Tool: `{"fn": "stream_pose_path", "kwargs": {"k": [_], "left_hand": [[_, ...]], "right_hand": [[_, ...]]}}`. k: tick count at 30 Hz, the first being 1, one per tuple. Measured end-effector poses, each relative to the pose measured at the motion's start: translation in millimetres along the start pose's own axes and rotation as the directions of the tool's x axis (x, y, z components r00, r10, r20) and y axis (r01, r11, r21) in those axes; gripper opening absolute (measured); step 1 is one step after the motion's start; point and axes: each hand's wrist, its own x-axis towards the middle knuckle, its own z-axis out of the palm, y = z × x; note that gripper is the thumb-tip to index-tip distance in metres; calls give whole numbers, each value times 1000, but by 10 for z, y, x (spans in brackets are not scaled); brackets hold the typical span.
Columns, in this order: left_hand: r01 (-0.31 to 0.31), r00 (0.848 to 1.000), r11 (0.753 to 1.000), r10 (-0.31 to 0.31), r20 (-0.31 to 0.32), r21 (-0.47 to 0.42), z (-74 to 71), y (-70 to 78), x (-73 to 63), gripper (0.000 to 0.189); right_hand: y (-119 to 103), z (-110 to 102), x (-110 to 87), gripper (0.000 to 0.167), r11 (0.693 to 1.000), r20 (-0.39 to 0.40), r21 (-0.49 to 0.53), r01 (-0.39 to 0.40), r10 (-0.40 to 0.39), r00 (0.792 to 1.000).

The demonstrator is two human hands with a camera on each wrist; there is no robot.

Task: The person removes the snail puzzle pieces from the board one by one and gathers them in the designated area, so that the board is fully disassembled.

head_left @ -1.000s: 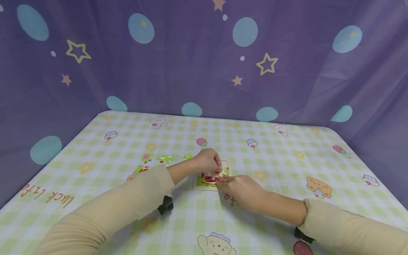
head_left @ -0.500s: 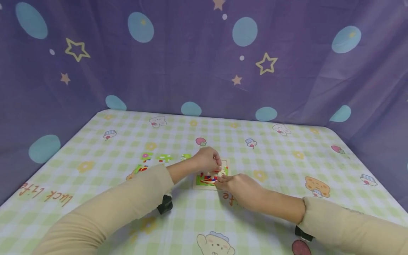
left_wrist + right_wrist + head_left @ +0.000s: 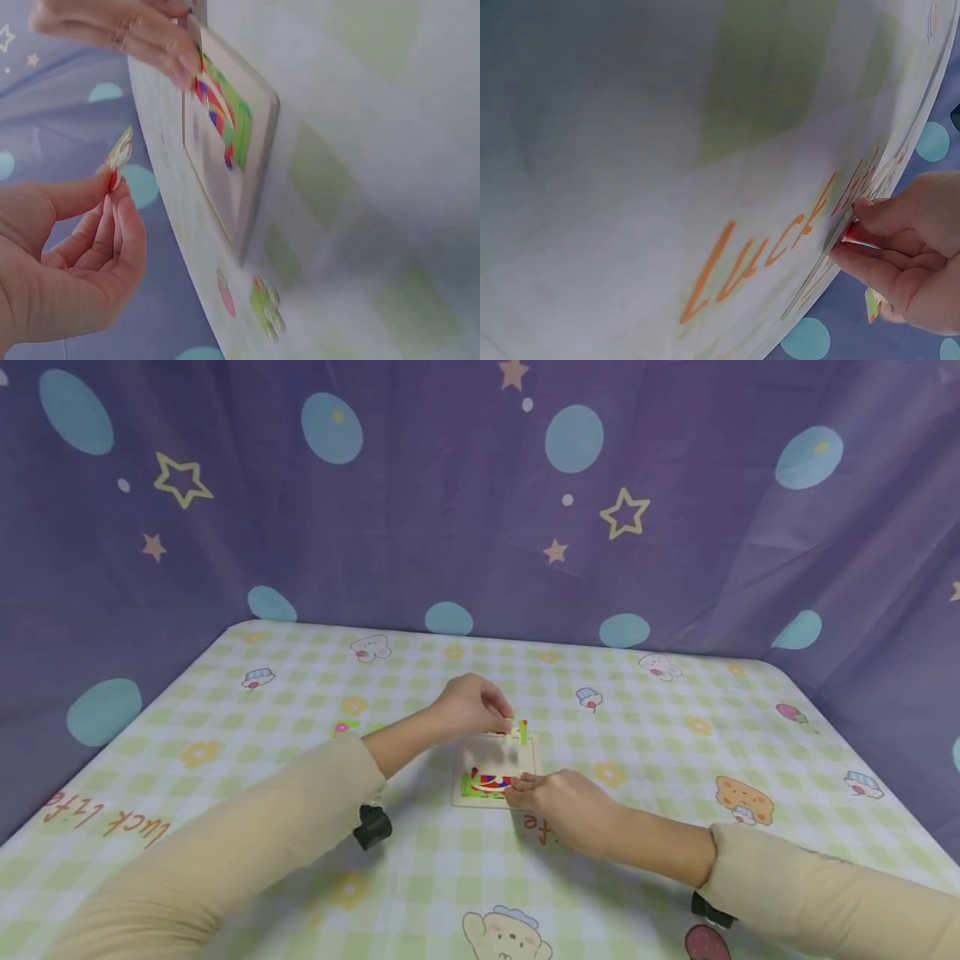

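My left hand (image 3: 471,706) is raised over the far edge of a small puzzle board (image 3: 459,760), pinching a green, white and red puzzle piece (image 3: 119,155) between thumb and fingertips. In the left wrist view this piece stands edge-on and clear of the board. My right hand (image 3: 566,806) holds the board near its near right corner, fingertips over the right end of a row of fitted pieces (image 3: 487,785). That row is green, red, blue and white, and lies along the board's near side. The right fingers hide the row's end.
Loose puzzle pieces lie left of the board, including a green one with a pink flower (image 3: 343,727); my left arm hides others. Another loose green piece (image 3: 266,306) shows in the left wrist view. A checked cloth (image 3: 637,727) covers the table, with a purple curtain (image 3: 465,527) behind.
My left hand has lifted up and away from the board with the puzzle piece, uncovering the board's bare far part. The right hand has stayed at the near right corner.
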Motion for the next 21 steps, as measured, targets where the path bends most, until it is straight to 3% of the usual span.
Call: {"fn": "stream_pose_path", "kwargs": {"k": [6, 13, 21], "left_hand": [[52, 999, 998, -52, -7, -19, -158, -214, -30, 8], [147, 988, 988, -144, 59, -37, -256, -479, -142, 11], [165, 982, 985, -169, 89, 44, -299, -634, -232, 12]], "right_hand": [[2, -21, 1, 43, 1000, 4, 22, -14, 14, 1000], [-5, -24, 3, 45, 999, 12, 35, -21, 20, 1000], [-5, -3, 4, 44, 998, 10, 38, -41, 41, 999]]}}
